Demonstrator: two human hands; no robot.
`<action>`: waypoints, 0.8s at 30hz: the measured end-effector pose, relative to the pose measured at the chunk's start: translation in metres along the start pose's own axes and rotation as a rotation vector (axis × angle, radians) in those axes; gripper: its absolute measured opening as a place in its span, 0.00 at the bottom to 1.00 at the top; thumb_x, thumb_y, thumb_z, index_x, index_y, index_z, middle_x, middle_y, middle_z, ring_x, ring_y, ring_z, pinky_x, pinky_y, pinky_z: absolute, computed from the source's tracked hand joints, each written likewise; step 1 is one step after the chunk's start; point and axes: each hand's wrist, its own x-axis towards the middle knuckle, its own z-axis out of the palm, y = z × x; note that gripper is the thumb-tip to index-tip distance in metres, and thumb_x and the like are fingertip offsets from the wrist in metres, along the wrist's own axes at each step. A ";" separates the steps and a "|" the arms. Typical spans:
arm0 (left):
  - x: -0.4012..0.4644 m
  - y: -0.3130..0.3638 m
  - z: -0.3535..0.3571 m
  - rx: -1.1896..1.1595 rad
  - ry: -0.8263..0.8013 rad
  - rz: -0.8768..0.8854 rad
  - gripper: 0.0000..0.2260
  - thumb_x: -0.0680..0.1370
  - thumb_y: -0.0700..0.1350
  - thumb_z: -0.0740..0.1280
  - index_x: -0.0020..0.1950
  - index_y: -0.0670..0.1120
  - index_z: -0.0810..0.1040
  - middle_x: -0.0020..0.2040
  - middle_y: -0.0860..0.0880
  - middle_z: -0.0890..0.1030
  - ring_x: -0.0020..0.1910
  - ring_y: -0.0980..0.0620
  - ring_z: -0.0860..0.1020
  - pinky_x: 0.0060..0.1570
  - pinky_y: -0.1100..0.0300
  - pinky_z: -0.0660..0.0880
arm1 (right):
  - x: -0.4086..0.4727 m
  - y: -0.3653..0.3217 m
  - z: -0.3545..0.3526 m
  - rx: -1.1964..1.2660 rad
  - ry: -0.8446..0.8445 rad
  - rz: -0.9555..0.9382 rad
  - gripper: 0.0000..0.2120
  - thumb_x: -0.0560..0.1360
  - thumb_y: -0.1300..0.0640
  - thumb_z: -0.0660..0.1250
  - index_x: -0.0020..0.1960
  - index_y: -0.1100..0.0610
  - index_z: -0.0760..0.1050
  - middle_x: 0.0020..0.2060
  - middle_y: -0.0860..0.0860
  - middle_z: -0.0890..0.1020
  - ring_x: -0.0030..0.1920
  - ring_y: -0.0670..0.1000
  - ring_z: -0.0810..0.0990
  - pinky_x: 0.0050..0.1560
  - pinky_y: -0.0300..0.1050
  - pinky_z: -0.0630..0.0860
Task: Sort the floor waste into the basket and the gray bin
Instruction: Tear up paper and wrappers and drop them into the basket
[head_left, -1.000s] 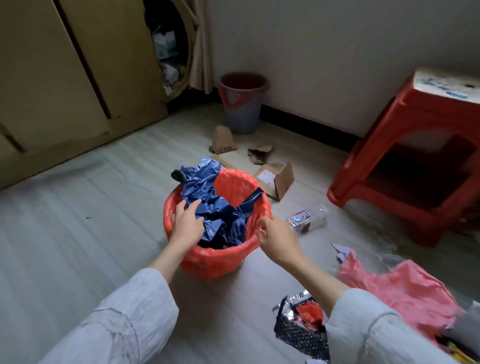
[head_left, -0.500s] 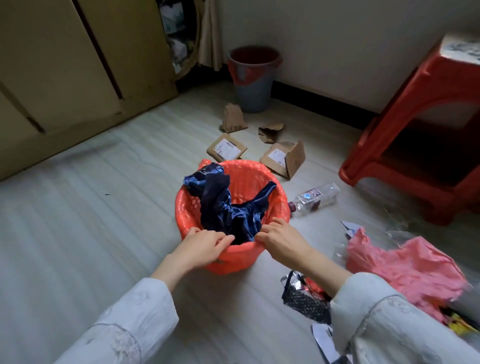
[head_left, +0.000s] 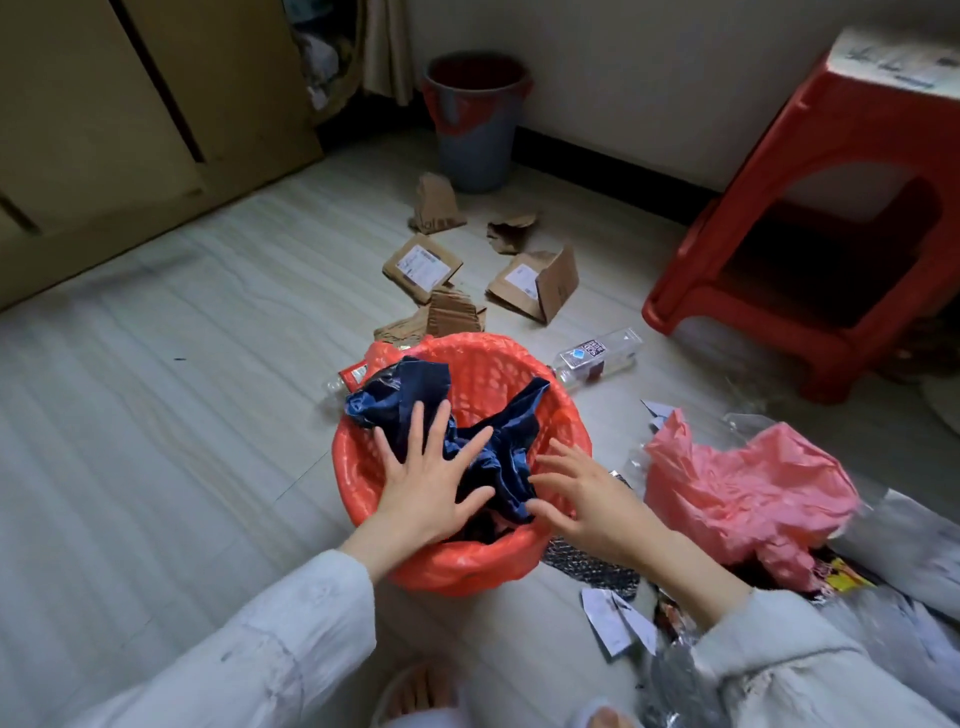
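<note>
Both hands spread over the dark blue plastic bag in the orange basket.

The left hand (head_left: 428, 486) lies flat on the dark blue plastic bag (head_left: 462, 415) with fingers straight and splayed, gripping nothing; the right hand (head_left: 582, 496) hovers at the basket's near right rim, fingers loosely extended, its fingertips at the bag's edge, holding nothing. The orange basket (head_left: 524, 374) stands on the floor (head_left: 182, 389), the bag crumpled inside and draped over its far-left rim. Beyond it lie torn cardboard pieces (head_left: 535, 283) and a clear plastic bottle (head_left: 597, 356). The gray bin (head_left: 475, 122), lined in red, stands against the far wall. A pink plastic bag (head_left: 737, 488) lies right of the basket, near a red stool (head_left: 831, 208).
</note>
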 end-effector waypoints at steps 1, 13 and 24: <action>0.010 0.002 0.005 0.054 -0.053 0.035 0.32 0.70 0.71 0.42 0.72 0.66 0.38 0.75 0.47 0.31 0.71 0.42 0.29 0.62 0.28 0.35 | 0.003 0.001 0.002 0.020 0.061 0.025 0.22 0.78 0.44 0.57 0.67 0.54 0.72 0.72 0.51 0.65 0.76 0.48 0.51 0.74 0.43 0.48; 0.101 -0.025 0.116 0.215 -0.655 0.056 0.37 0.74 0.68 0.53 0.75 0.57 0.38 0.76 0.48 0.36 0.74 0.37 0.38 0.65 0.28 0.48 | 0.025 0.009 0.038 0.110 0.237 0.156 0.36 0.71 0.41 0.48 0.76 0.49 0.43 0.74 0.50 0.36 0.72 0.46 0.30 0.71 0.43 0.37; 0.094 -0.016 0.035 -0.277 -0.407 0.081 0.20 0.77 0.45 0.62 0.68 0.42 0.67 0.69 0.42 0.67 0.68 0.43 0.66 0.65 0.57 0.63 | 0.024 0.004 0.030 0.022 0.177 0.133 0.35 0.72 0.43 0.45 0.77 0.51 0.45 0.75 0.54 0.35 0.71 0.49 0.27 0.65 0.38 0.21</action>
